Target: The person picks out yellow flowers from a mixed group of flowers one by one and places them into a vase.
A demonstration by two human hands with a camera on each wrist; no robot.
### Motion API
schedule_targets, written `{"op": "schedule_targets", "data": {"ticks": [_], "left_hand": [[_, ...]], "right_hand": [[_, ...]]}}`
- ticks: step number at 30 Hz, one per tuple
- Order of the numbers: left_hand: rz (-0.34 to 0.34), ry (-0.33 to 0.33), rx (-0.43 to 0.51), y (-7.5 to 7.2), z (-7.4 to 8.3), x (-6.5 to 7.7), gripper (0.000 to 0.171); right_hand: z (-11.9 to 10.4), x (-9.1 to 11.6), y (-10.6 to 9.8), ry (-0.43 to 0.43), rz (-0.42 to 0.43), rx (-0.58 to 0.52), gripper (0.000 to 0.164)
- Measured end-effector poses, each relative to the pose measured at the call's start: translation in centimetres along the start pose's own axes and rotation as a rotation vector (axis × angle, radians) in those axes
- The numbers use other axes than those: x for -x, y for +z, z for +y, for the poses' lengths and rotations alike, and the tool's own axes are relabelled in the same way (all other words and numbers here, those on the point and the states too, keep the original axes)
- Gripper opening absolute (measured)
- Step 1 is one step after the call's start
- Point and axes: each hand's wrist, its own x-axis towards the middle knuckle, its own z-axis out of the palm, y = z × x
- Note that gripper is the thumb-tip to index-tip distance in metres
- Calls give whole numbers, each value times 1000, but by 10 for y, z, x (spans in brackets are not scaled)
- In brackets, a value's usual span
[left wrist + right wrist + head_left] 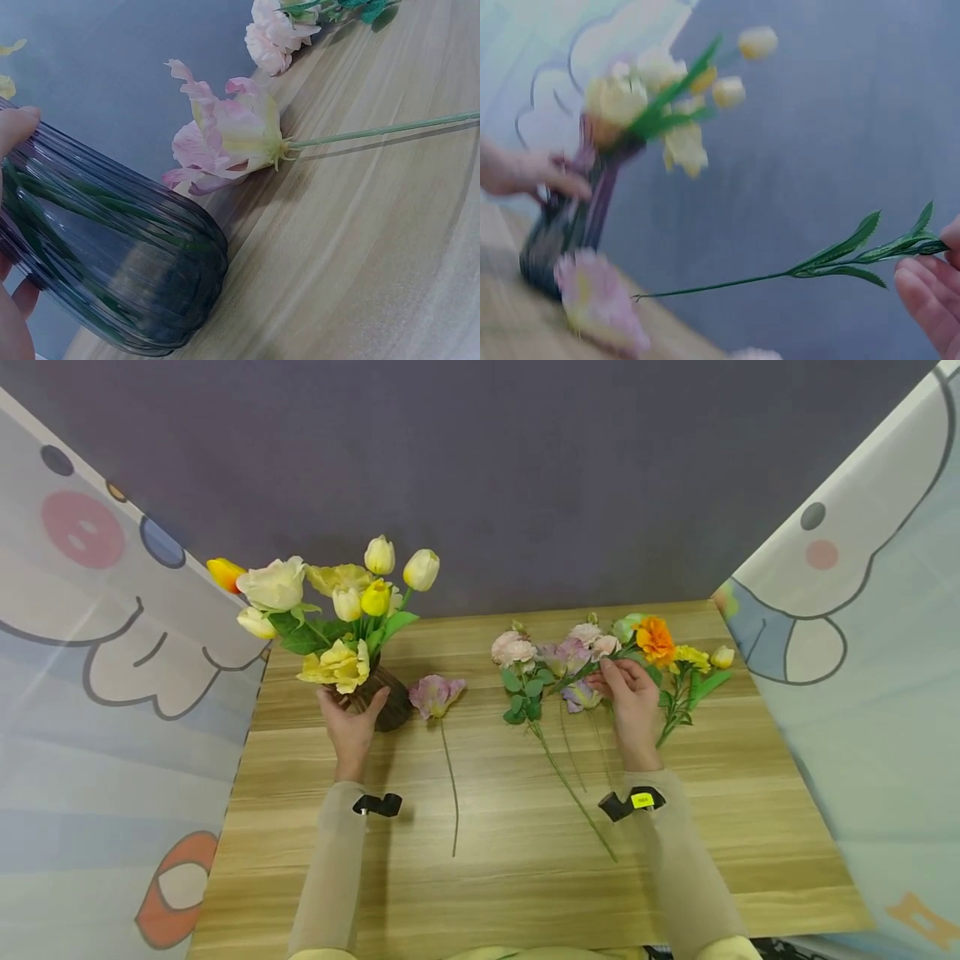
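My left hand (349, 731) grips a ribbed, tinted glass vase (142, 247) by its upper part, thumb on one side and fingers on the other. White and yellow flowers (341, 664) fill the vase, their green stems showing through the glass. Between finger and thumb, my right hand (633, 706) pinches a green leafy stem (832, 268), its bare end pointing left toward the vase. In the head view this stem seems to lead to the orange flower (655, 640); its bloom is outside the right wrist view. A pink-purple flower (437, 696) lies right of the vase.
Pale pink flowers (513, 649) on a long stem lie on the wooden table (480, 893), beside purple flowers (567, 655). A yellow flower (690, 657) and a white tulip bud (722, 657) lie at the right. A grey wall (480, 485) stands behind.
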Motion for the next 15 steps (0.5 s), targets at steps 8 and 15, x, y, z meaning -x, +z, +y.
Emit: {"op": "schedule_targets", "data": {"ticks": [8, 15], "left_hand": [[-11, 4, -8, 1, 2, -1, 72], [25, 5, -20, 0, -36, -11, 76]], "right_hand": [[-17, -3, 54, -91, -83, -136, 12], [-19, -5, 96, -159, -145, -228, 22]]}}
